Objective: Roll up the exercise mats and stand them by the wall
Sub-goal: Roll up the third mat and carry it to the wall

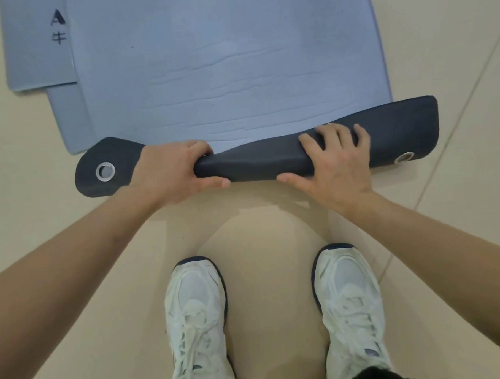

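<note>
A person is beginning to roll a light-blue foam exercise mat [223, 61] lying just ahead of the white sneakers [197, 320]. The left hand [173, 172] and right hand [333, 162] are gripping its dark turned-over edge; even pressure should be keeping the roll straight.

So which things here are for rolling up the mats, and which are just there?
For the job: light blue foam mat with dark navy underside; left hand and right hand gripping its rolled edge; light blue mat printed with an A; another light blue mat under both.
Just there: white lace-up sneakers; beige tiled floor.
</note>
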`<act>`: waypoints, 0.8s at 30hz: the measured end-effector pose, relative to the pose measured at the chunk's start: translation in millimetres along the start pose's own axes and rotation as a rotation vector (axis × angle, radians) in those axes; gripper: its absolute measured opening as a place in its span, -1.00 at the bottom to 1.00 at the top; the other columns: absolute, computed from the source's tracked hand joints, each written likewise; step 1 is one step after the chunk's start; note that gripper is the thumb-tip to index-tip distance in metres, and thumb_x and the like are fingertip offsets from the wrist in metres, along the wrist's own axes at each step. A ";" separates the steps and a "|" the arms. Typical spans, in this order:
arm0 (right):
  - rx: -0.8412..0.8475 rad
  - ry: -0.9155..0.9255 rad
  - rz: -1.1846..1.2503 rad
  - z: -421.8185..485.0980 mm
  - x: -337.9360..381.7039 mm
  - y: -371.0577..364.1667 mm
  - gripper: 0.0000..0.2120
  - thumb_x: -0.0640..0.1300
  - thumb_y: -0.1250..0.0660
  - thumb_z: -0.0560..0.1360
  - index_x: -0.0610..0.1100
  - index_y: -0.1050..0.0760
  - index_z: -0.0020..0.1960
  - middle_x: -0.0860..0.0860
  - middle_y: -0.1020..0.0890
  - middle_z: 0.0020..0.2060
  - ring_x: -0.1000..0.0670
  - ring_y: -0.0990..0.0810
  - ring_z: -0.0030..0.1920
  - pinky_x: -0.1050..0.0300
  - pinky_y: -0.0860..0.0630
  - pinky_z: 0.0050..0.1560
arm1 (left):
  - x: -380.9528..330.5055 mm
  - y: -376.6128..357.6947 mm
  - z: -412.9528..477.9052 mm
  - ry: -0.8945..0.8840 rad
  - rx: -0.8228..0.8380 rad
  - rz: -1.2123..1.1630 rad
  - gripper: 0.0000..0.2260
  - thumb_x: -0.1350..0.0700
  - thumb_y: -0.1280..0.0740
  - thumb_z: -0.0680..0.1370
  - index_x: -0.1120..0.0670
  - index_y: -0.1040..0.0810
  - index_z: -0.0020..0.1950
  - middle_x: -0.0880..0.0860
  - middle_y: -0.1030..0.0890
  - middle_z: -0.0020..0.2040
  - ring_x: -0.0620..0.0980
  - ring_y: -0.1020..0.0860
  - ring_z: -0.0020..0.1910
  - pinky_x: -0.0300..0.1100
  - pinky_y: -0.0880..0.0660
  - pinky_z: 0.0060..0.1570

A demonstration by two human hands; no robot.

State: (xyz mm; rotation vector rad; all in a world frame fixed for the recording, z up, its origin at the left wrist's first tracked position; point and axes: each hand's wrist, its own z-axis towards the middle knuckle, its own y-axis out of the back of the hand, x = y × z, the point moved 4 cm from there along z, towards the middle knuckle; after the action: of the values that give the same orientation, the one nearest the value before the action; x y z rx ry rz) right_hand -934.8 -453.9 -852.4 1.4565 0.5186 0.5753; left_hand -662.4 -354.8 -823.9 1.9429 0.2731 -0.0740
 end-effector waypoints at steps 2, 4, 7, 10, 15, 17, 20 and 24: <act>-0.008 0.013 0.019 5.8 -1.4 -3.5 -0.16 0.59 -0.07 0.49 -0.17 -0.60 0.10 -0.15 -0.63 -0.02 -0.23 -0.58 0.06 -0.24 -0.35 0.33 | 2.3 9.4 10.0 -0.004 0.044 -0.037 -0.49 -0.52 -0.24 0.44 -0.15 -0.52 0.10 -0.15 -0.62 -0.06 -0.04 -0.51 -0.09 -0.08 -0.25 -0.20; -0.009 0.033 0.025 17.7 -2.2 1.2 -0.19 0.59 -0.04 0.49 -0.18 -0.54 -0.12 -0.09 -0.56 -0.25 -0.19 -0.57 -0.17 -0.08 -0.46 -0.05 | 5.6 14.4 16.4 0.013 0.078 -0.065 -0.43 -0.59 -0.20 0.39 -0.12 -0.52 -0.01 -0.11 -0.61 -0.18 0.00 -0.54 -0.13 -0.06 -0.31 -0.21; 0.237 -0.009 0.037 43.1 -2.8 22.3 -0.23 0.63 0.01 0.40 -0.12 -0.36 -0.24 0.02 -0.47 -0.34 -0.09 -0.49 -0.27 0.05 -0.28 -0.25 | 11.4 24.7 20.7 0.078 0.124 -0.139 -0.32 -0.64 -0.12 0.27 -0.03 -0.49 -0.17 -0.03 -0.57 -0.31 0.01 -0.54 -0.22 -0.04 -0.39 -0.18; 0.407 0.017 0.094 46.4 -1.6 39.7 -0.23 0.66 0.12 0.31 -0.05 -0.35 -0.27 0.02 -0.51 -0.37 -0.04 -0.49 -0.30 0.03 -0.29 -0.24 | 17.9 30.6 14.7 0.131 0.257 -0.247 -0.20 -0.65 -0.18 0.20 0.10 -0.51 -0.16 0.05 -0.54 -0.32 0.08 -0.53 -0.26 -0.04 -0.34 -0.20; 0.655 0.055 0.235 5.1 7.2 32.6 -0.16 0.65 0.01 0.37 -0.15 -0.50 -0.24 -0.03 -0.57 -0.36 -0.05 -0.55 -0.28 0.06 -0.36 -0.27 | 9.1 7.9 -21.2 0.201 0.662 -0.497 -0.36 -0.53 -0.44 0.26 -0.01 -0.72 -0.02 -0.01 -0.74 -0.13 0.03 -0.72 -0.12 0.05 -0.59 0.09; 0.774 0.044 0.271 -5.8 11.0 26.4 -0.13 0.66 -0.01 0.35 -0.18 -0.49 -0.24 -0.04 -0.59 -0.35 -0.06 -0.57 -0.27 0.07 -0.40 -0.26 | 1.3 -3.5 -38.2 0.215 0.705 -0.527 -0.44 -0.48 -0.41 0.30 -0.04 -0.72 -0.03 -0.06 -0.74 -0.15 -0.04 -0.71 -0.15 -0.04 -0.60 0.03; 0.881 0.029 0.328 -12.9 15.5 20.2 -0.20 0.66 -0.05 0.34 -0.13 -0.35 -0.32 -0.03 -0.53 -0.38 -0.06 -0.54 -0.31 0.05 -0.37 -0.27 | -6.0 -14.7 -57.8 0.174 0.536 -0.341 -0.32 -0.65 -0.22 0.30 -0.09 -0.64 -0.04 -0.09 -0.67 -0.20 -0.07 -0.63 -0.16 -0.07 -0.50 -0.09; 0.801 0.026 0.269 -10.9 18.5 15.6 -0.16 0.67 -0.05 0.34 -0.16 -0.43 -0.29 -0.02 -0.56 -0.37 -0.03 -0.56 -0.29 0.07 -0.36 -0.29 | -17.3 -22.2 -88.1 0.075 -0.047 -0.157 -0.38 -0.53 -0.16 0.43 -0.09 -0.59 0.17 -0.12 -0.66 0.00 0.01 -0.59 -0.01 -0.01 -0.53 -0.06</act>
State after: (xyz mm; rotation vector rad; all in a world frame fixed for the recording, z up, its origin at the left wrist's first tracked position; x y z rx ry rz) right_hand -928.5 -433.2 -837.0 2.3063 0.6124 0.6292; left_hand -691.0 -268.4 -807.4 1.8778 0.4736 -0.0970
